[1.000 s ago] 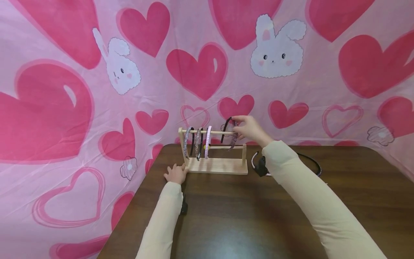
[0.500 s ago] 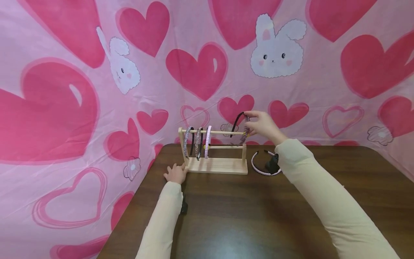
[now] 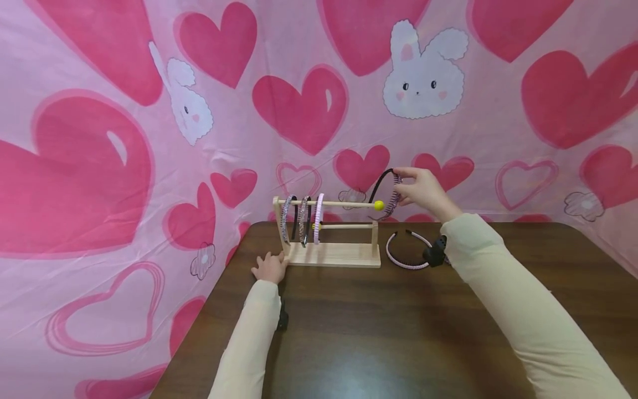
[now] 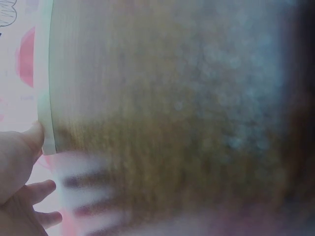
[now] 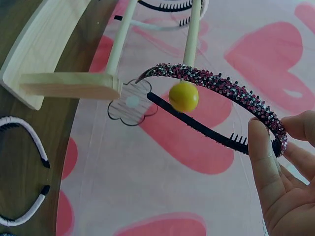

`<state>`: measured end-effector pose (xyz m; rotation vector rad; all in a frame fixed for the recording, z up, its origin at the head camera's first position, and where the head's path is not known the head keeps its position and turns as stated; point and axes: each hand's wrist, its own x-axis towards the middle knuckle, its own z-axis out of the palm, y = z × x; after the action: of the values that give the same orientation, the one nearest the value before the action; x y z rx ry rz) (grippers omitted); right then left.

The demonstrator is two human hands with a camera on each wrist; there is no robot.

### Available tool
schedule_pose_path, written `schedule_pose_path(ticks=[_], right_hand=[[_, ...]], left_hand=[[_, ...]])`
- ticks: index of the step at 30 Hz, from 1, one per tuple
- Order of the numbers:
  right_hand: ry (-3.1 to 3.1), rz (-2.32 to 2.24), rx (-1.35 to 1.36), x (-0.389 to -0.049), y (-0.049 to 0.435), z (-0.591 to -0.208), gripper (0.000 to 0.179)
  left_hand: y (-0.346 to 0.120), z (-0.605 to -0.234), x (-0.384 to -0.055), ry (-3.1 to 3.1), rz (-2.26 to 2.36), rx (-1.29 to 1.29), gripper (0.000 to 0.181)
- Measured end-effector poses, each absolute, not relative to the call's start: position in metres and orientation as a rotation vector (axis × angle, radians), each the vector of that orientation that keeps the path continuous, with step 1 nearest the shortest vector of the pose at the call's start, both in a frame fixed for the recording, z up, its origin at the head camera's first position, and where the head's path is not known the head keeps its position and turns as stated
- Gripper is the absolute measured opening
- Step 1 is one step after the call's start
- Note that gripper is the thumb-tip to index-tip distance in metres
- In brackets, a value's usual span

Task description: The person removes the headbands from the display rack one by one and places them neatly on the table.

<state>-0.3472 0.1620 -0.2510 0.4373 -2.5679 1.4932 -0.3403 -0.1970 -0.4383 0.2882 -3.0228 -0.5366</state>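
My right hand [image 3: 423, 191] pinches the top of a glittery headband [image 5: 221, 86] set with dark and pinkish stones, with comb teeth inside. The headband hangs by the yellow ball [image 3: 379, 205] at the free end of the upper bar of a wooden headband stand [image 3: 331, 256]. In the right wrist view its two ends stretch past the ball on either side. My left hand [image 3: 269, 268] rests on the table with spread fingers, touching the left end of the stand's base. A silvery headband [image 3: 286, 219], a second glittery one [image 3: 303, 221] and a pink one [image 3: 319, 219] hang on the upper bar.
Right of the stand, a pink-and-white headband [image 3: 407, 267] lies on the brown table [image 3: 359, 332], partly hidden by the right wrist's camera [image 3: 435, 252]. A lower bar [image 3: 349, 226] runs below the upper one. Behind hangs a pink heart-patterned cloth [image 3: 299, 111].
My right hand has moved right and slightly up, bringing the glittery headband along the upper bar to beyond its yellow ball end. The left hand stays by the base.
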Motion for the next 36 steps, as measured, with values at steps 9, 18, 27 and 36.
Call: schedule_pose_path(ticks=[9, 18, 27, 36], right_hand=[[-2.561, 1.483, 0.376, -0.342, 0.187, -0.252, 0.052], [-2.521, 1.557, 0.346, -0.340, 0.213, -0.253, 0.053], [-2.506, 1.552, 0.302, -0.337, 0.241, -0.258, 0.054], [-2.449, 1.645, 0.231, -0.329, 0.268, -0.261, 0.059]], left_hand=[[-0.197, -0.440, -0.340, -3.017, -0.537, 0.282, 0.045], [-0.198, -0.443, -0.340, -3.011, -0.524, 0.281, 0.045], [-0.199, -0.444, -0.342, -3.014, -0.530, 0.295, 0.045], [-0.200, -0.444, -0.343, -3.020, -0.517, 0.290, 0.045]])
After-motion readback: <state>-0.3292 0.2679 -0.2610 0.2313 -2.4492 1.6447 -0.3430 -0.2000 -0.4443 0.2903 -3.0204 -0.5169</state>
